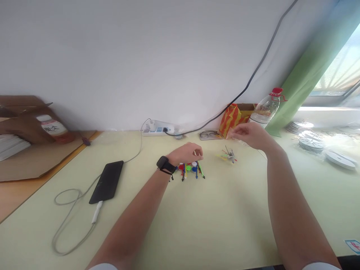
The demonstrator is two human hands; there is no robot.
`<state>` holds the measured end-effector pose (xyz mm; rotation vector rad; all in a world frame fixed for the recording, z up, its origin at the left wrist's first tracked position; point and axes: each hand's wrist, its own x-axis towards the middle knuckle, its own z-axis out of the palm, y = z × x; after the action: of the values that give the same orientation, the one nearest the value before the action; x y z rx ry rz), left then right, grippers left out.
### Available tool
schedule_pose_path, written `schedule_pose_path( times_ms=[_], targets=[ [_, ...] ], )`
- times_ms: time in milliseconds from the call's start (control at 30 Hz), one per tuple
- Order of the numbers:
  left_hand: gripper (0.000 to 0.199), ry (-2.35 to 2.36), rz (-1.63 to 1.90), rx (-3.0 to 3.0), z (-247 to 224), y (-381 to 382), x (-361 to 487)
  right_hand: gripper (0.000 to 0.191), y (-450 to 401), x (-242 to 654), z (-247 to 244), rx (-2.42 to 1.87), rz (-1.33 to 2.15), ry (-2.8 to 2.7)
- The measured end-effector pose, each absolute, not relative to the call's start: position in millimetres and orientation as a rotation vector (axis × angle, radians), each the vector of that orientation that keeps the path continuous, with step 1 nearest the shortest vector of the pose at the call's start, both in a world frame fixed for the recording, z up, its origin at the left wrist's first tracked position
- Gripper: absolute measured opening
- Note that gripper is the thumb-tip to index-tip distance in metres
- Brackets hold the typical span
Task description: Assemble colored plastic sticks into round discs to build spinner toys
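My left hand [188,152], with a black watch [165,164] on its wrist, hangs over a cluster of small coloured plastic arrows [196,171] and round pieces [188,168]. Its fingers are curled together just above a green arrow [200,168]; what they pinch is hidden. Further back, my right hand [251,135] is raised with thumb and fingertips pressed together. Something too small to name may be between them, and clear plastic shows below the hand. Between my hands lies a loose pile of thin arrow-tipped pieces [229,155].
Along the wall are a power strip [159,128], glasses [208,134], a red-yellow bag [232,119] and a large clear bottle [266,110]. White discs [311,144] lie at right. At left are a cabled phone [107,182], a drink bottle [56,129] and cardboard [50,159].
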<state>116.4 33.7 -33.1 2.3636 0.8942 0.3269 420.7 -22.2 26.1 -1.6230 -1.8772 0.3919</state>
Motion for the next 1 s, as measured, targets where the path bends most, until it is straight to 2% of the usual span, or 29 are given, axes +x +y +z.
schedule_pose_path(
  times_ms=[167, 433, 600, 733, 867, 1000],
  targets=[
    [0.031, 0.885, 0.412, 2.32, -37, 35, 118, 0.013, -25, 428, 30, -1.597, 0.377, -1.799],
    [0.063, 0.756, 0.777, 2.066, -21, 19, 127, 0.023, -37, 424, 41, -1.526, 0.4, -1.596],
    [0.057, 0.624, 0.713, 1.837, -16, 11, 136, 0.026, -41, 397, 45, -1.345, 0.694, -1.751],
    [0.048, 0.607, 0.665, 1.775, -21, 22, 126, 0.034, -29, 388, 32, -1.272, 0.781, -1.75],
    [0.047, 0.74, 0.892, 1.658, -22, 48, 102, 0.03, -14, 394, 15, -1.302, 0.732, -1.586],
    [0.056, 0.979, 1.332, 1.253, -24, 72, 88, 0.027, -6, 400, 6, -1.391, 0.765, -1.614]
  ],
)
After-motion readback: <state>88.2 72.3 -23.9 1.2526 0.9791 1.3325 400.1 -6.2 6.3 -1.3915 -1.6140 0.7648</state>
